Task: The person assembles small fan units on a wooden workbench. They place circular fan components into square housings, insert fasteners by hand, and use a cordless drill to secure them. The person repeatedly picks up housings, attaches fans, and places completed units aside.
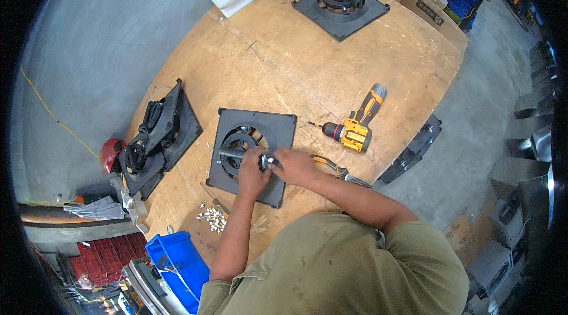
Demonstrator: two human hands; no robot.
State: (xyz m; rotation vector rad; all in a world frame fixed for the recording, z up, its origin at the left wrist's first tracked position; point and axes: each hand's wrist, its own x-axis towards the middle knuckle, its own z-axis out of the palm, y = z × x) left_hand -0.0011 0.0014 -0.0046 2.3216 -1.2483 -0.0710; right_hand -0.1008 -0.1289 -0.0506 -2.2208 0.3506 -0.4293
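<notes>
A square black plastic frame [281,189] with a round, ribbed opening lies flat on the wooden table in front of me. Over its middle, my left hand [254,172] is closed around a small dark round part with a silvery end [264,162]. My right hand [291,167] meets it from the right, fingers pinched at the same part; what exactly they grip is hidden. A dark grey bar [231,152] sticks out leftward past my left fingers, above the frame's opening.
A yellow-black cordless drill [357,131] and orange-handled pliers [332,165] lie at right. Small white-tipped pieces [214,218] are heaped near a blue bin [180,267]. More black frames lie at left [180,131] and far back [340,7]. A cardboard box [429,10] stands beyond.
</notes>
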